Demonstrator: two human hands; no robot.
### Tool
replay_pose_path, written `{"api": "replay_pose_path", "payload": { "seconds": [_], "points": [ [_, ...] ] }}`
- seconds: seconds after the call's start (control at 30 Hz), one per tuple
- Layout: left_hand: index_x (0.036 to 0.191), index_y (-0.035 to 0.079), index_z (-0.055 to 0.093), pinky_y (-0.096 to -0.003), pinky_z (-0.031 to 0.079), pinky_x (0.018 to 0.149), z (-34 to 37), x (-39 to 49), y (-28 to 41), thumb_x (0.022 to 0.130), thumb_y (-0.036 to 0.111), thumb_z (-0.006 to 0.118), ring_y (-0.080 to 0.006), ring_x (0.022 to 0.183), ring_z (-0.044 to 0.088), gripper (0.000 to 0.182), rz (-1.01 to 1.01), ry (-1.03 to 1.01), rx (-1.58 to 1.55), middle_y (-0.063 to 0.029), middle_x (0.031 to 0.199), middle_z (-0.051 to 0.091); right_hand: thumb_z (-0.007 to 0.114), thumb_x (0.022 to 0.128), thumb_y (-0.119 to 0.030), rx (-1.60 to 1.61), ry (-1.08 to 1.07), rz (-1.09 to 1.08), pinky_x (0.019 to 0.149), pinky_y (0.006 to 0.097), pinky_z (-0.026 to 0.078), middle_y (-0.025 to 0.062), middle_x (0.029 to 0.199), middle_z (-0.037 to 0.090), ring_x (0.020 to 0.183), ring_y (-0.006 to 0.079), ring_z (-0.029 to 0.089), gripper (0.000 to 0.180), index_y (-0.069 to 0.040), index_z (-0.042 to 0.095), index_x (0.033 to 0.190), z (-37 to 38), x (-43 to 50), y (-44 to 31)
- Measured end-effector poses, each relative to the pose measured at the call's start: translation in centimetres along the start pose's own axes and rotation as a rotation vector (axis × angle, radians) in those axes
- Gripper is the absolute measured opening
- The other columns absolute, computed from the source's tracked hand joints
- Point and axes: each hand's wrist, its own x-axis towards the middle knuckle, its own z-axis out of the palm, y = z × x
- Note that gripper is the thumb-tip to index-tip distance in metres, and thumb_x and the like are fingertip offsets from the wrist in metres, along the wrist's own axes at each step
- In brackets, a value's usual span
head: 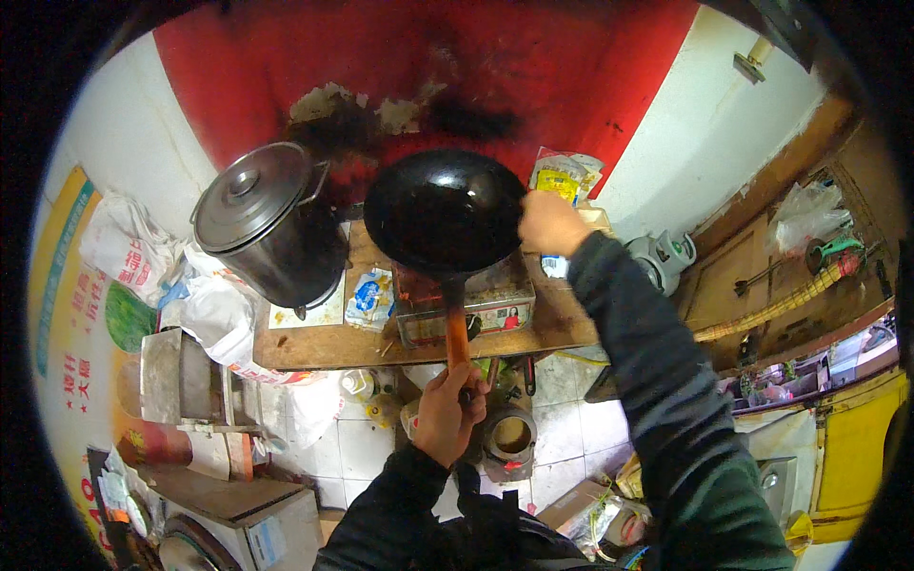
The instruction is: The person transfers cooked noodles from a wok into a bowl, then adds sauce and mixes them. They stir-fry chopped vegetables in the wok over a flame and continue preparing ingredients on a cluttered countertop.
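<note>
A black wok (443, 214) is held above a metal gas stove (493, 314) on a wooden table (321, 350). My left hand (450, 414) is closed around the wok's wooden handle (457, 335). At the wok's right rim is my right hand (550, 223), slightly blurred; whether it grips the rim or something small cannot be made out. Left of the wok stands a large lidded metal pot (268, 221). A white and blue packet (370, 300) lies between pot and stove. Behind my right hand are yellow and white packets (560, 178).
A grey gas cylinder (660, 260) stands right of the table. White plastic bags (221, 317) crowd its left side. On the tiled floor below are a bottle (359, 383), a round stove-like object (510, 435) and a cardboard box (575, 499). The red wall (428, 71) rises directly behind.
</note>
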Motion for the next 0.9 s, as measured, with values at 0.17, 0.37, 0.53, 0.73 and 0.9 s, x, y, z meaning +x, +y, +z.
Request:
{"api": "replay_pose_path", "payload": {
  "seconds": [0.17, 0.37, 0.53, 0.73, 0.9],
  "points": [
    [0.103, 0.004, 0.061, -0.0299, 0.040, 0.055, 0.3, -0.2, -0.9, 0.106, 0.033, 0.056, -0.0148, 0.060, 0.052, 0.030, -0.040, -0.069, 0.064, -0.0091, 0.081, 0.063, 0.063, 0.087, -0.017, 0.345, 0.043, -0.096, 0.088, 0.0462, 0.054, 0.0307, 0.098, 0.071, 0.094, 0.0442, 0.069, 0.033, 0.005, 0.072, 0.110, 6.3, 0.9, 0.1],
    [0.111, 0.006, 0.059, -0.0292, 0.042, 0.059, -0.7, -1.2, -0.5, 0.108, 0.039, 0.051, -0.0168, 0.066, 0.058, 0.034, -0.079, -0.036, -0.039, -0.0118, 0.086, 0.068, 0.061, 0.086, -0.022, 0.078, -0.200, -0.059, 0.085, 0.0486, 0.055, 0.0278, 0.098, 0.072, 0.095, 0.0413, 0.071, 0.035, -0.001, 0.075, 0.111, -3.4, -3.2, 0.2],
    [0.117, 0.005, 0.058, -0.0334, 0.048, 0.068, -0.2, -1.7, -1.4, 0.110, 0.043, 0.042, -0.0205, 0.078, 0.063, 0.042, 0.092, -0.093, 0.311, -0.0156, 0.102, 0.070, 0.058, 0.086, -0.014, -0.086, -0.016, -0.231, 0.078, 0.0503, 0.056, 0.0297, 0.092, 0.071, 0.085, 0.0448, 0.071, 0.027, 0.006, 0.074, 0.096, 3.6, 2.7, 1.7],
    [0.126, 0.002, 0.055, -0.0316, 0.050, 0.069, -4.2, -5.4, -2.6, 0.110, 0.046, 0.040, -0.0218, 0.082, 0.065, 0.050, -0.066, -0.053, 0.036, -0.0157, 0.108, 0.070, 0.071, 0.078, -0.011, -0.172, -0.030, -0.923, 0.070, 0.0492, 0.054, 0.0210, 0.088, 0.071, 0.084, 0.0398, 0.069, 0.021, 0.002, 0.072, 0.095, 4.0, 3.7, 2.6],
    [0.123, -0.003, 0.056, -0.0305, 0.053, 0.063, -15.6, -11.9, -6.2, 0.108, 0.040, 0.051, -0.0231, 0.082, 0.071, 0.045, -0.127, 0.274, 0.311, -0.0152, 0.107, 0.070, 0.069, 0.077, -0.017, -0.055, -0.289, -0.321, 0.069, 0.0483, 0.056, 0.0233, 0.081, 0.071, 0.078, 0.0410, 0.070, 0.019, 0.001, 0.076, 0.081, -4.3, 2.0, 6.0]
  ]
}}
